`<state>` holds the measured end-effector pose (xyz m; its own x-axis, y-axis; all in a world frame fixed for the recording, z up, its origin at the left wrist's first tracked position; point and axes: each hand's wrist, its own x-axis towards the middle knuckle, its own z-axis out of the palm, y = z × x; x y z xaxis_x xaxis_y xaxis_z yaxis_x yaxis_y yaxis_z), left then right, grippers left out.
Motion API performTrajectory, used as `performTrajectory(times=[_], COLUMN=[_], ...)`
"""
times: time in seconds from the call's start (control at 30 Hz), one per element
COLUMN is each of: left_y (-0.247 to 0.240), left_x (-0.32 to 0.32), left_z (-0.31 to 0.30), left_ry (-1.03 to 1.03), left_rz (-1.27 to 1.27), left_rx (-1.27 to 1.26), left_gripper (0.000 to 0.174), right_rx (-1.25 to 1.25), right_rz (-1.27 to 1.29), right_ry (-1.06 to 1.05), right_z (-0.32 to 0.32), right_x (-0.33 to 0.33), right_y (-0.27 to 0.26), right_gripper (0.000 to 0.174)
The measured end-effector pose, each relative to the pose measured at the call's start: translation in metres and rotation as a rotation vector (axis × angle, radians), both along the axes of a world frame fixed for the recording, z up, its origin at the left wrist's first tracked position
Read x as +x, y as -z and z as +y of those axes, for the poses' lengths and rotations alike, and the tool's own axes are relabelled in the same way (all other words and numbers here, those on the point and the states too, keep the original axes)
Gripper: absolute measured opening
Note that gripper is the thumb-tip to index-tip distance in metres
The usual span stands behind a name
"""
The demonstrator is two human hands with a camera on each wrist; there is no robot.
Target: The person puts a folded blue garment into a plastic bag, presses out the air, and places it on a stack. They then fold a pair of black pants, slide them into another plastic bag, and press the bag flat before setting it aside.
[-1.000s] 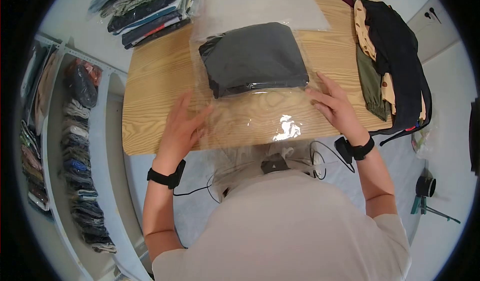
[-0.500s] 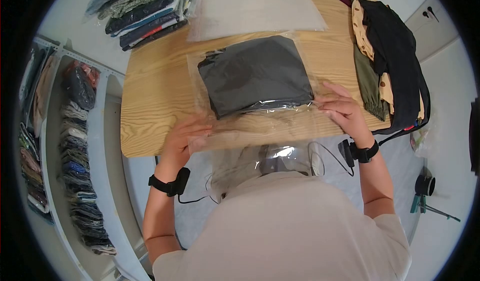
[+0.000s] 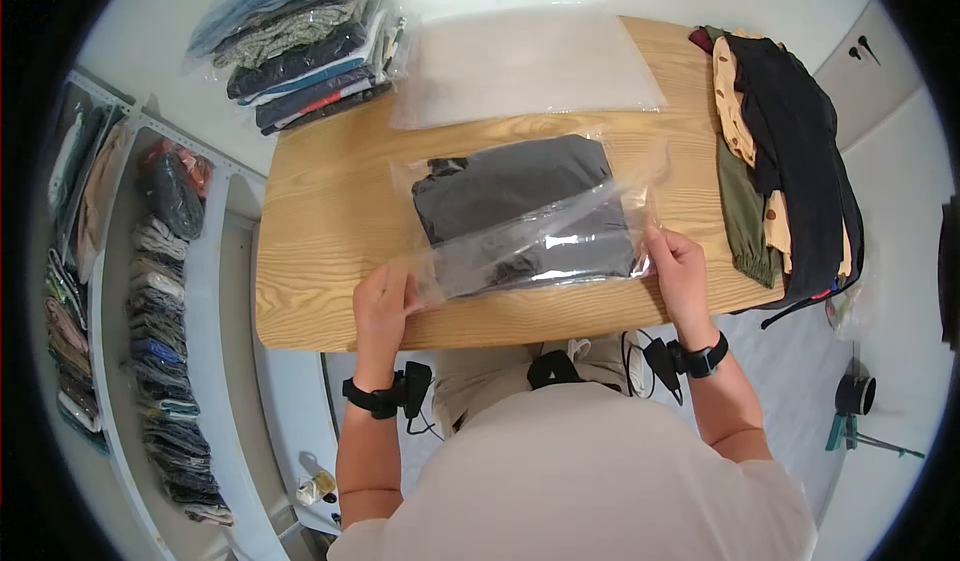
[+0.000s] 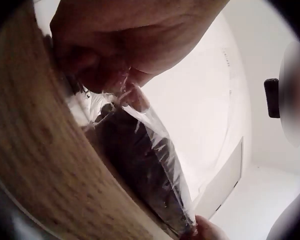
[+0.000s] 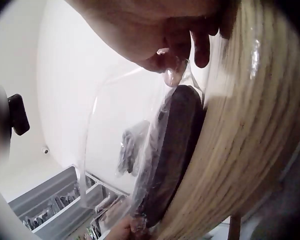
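A folded dark grey garment (image 3: pixel 510 186) lies inside a clear plastic bag (image 3: pixel 560 251) on the wooden table. The bag's near end is folded back over the garment, and its loose flap rises toward the upper right. At the bag's near left corner, my left hand (image 3: pixel 382 306) pinches the plastic between thumb and fingers. My right hand (image 3: pixel 682 269) pinches the plastic at the right edge, beside the garment. From the right wrist, the clear flap (image 5: pixel 90 135) stands up above the dark bundle (image 5: pixel 175 145). The left wrist view shows plastic drawn taut from the left fingertips.
A sheaf of flat clear bags (image 3: pixel 520 66) lies at the table's back. Bagged folded clothes (image 3: pixel 310 51) are stacked at the back left, and loose clothes (image 3: pixel 800 161) are heaped along the right side. Shelves (image 3: pixel 165 361) with packed clothes stand left of the table (image 3: pixel 320 231).
The bag's open near end, which hung past the table edge, is now folded up over the garment. Both hands have moved inward and now pinch the plastic. The head view has shifted slightly.
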<state>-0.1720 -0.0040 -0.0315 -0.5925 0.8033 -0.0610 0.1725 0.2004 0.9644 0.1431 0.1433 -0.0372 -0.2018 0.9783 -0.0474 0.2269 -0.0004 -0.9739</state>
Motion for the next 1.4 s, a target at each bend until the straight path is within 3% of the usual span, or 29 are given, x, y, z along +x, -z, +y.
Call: performTrajectory(times=[0.17,0.47,0.53,0.57,0.6,0.63,0.73,0.8,0.9,1.0,1.07,1.1,1.17,1.2,1.23,1.27,1.33,1.4], left_y=[-0.005,-0.002,0.0,-0.001,-0.002,-0.001,0.007,0.015,0.003,-0.005,-0.033,-0.059,-0.103,-0.11,-0.115,-0.115,-0.078,-0.075], left_x=[0.008,0.01,0.01,0.011,0.011,0.01,0.006,0.003,0.008,0.003,0.016,0.022,0.032,0.033,0.036,0.04,0.032,0.026], left_z=[0.008,0.015,0.016,0.015,0.015,0.016,0.012,0.011,0.009,0.005,-0.002,-0.006,-0.006,0.003,0.015,0.026,0.059,0.075], left_ry=[-0.08,-0.14,-0.144,-0.156,-0.168,-0.171,-0.154,-0.126,-0.158,-0.059,-0.244,-0.249,0.127,0.133,0.318,0.512,0.67,0.751], left_rz=[-0.014,-0.021,-0.021,-0.047,-0.065,-0.053,-0.033,0.07,0.021,-0.004,0.855,0.867,0.892,0.877,0.967,1.043,1.103,1.239], left_rx=[0.007,-0.049,-0.022,-0.062,-0.096,-0.094,-0.125,-0.09,-0.006,-0.075,0.165,0.179,0.156,0.152,0.168,0.185,0.184,0.028], left_gripper=[0.038,0.042,0.042,0.042,0.042,0.042,0.04,0.04,0.041,0.032,0.035,0.035,0.054,0.054,0.057,0.059,0.065,0.068], right_rx=[-0.018,-0.086,0.28,0.296,0.51,0.729,0.787,0.83,0.867,0.881,0.909,0.906,0.911,0.901,0.922,0.934,0.981,1.051], right_rz=[0.114,-0.018,-0.017,-0.004,-0.146,-0.28,-0.479,-0.689,-0.76,-0.787,-0.776,-0.783,-0.807,-0.82,-0.825,-0.836,-0.865,-0.938], right_ry=[0.005,0.055,0.342,0.339,0.219,0.106,-0.37,-0.423,-0.416,-0.424,-0.412,-0.421,-0.429,-0.435,-0.441,-0.45,-0.454,-0.482], right_z=[0.0,0.005,0.011,0.005,-0.007,-0.019,-0.036,-0.039,-0.031,-0.029,-0.026,-0.026,-0.029,-0.028,-0.026,-0.024,-0.016,-0.004], right_x=[-0.007,-0.018,-0.018,-0.021,-0.028,-0.037,-0.069,-0.088,-0.102,-0.106,-0.106,-0.106,-0.104,-0.104,-0.105,-0.104,-0.101,-0.097], right_y=[-0.004,-0.012,-0.002,-0.011,-0.03,-0.048,-0.068,-0.06,-0.044,-0.04,-0.039,-0.038,-0.039,-0.042,-0.044,-0.044,-0.045,-0.048], right_gripper=[0.039,0.034,0.02,0.02,0.015,0.022,0.041,0.045,0.047,0.047,0.048,0.048,0.047,0.047,0.046,0.045,0.044,0.045])
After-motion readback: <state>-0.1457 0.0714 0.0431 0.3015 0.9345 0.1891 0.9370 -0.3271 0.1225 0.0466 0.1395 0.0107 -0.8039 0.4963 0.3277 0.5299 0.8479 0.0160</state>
